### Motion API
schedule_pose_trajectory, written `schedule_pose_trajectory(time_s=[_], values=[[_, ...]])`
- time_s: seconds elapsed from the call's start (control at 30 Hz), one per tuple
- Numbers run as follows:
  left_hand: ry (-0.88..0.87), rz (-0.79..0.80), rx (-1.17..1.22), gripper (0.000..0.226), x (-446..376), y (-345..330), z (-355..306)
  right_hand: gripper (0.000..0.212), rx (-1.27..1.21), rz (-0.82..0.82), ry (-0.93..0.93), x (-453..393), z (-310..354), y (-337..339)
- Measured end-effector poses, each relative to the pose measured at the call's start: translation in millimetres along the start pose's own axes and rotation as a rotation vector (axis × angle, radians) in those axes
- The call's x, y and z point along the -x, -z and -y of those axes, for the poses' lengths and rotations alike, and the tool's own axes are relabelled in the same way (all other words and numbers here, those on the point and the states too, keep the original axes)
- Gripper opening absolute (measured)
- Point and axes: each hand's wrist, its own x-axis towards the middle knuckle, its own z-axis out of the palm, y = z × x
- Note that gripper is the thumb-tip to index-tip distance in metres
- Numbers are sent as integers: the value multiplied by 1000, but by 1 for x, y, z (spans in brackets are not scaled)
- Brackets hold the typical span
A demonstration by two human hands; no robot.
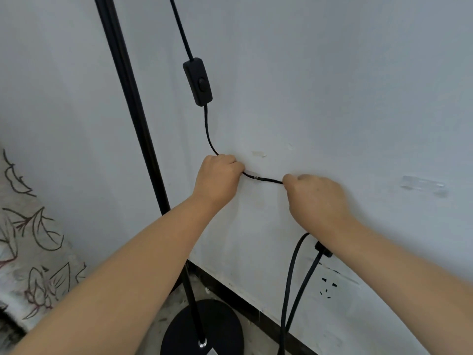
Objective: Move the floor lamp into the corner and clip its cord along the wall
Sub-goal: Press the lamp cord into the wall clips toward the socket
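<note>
The black floor lamp pole [133, 103] stands close to the white wall, its round base [222, 326] on the floor below. The black cord [268, 179] hangs down the wall through an inline switch [197, 82]. My left hand [217, 179] and my right hand [317, 201] each pinch the cord and hold a short stretch taut against the wall. A small clear clip [252, 175] sits on that stretch between the hands. Below my right wrist the cord loops down toward the floor [289, 290].
A second clear clip [423, 186] is stuck to the wall at the right. A wall socket [329, 286] sits low on the wall above the dark baseboard [256, 310]. A leaf-patterned fabric [28, 252] lies at the left.
</note>
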Motion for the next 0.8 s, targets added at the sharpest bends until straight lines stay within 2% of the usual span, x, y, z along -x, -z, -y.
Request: schedule_pose_trajectory(time_s=[0.07,0.13,0.23,0.33,0.37,0.4,0.53,0.6,0.7,0.8], values=[[-6,20,-6,21,0,-3,2,23,-32,11,2,6,-1,-9],[1,41,-12,25,2,-4,2,18,-173,26,-41,12,0,-19],[-9,63,-62,28,7,-3,-3,33,-601,38,-158,27,-4,-28],[-52,37,-63,33,13,1,-12,15,-874,148,-277,50,-12,-35],[-79,18,-30,34,15,3,-17,19,-938,192,-310,56,-15,-35],[-116,10,4,34,18,5,-23,25,-987,225,-328,62,-17,-33],[-237,18,112,29,34,11,-47,23,-1019,264,-324,70,-23,-23],[-153,55,213,24,43,9,-60,26,-981,316,-306,74,-29,-21],[80,181,437,21,60,4,-73,12,-938,439,-231,89,-41,-19],[296,506,788,27,83,5,-86,17,-973,472,-199,105,-50,-14]])
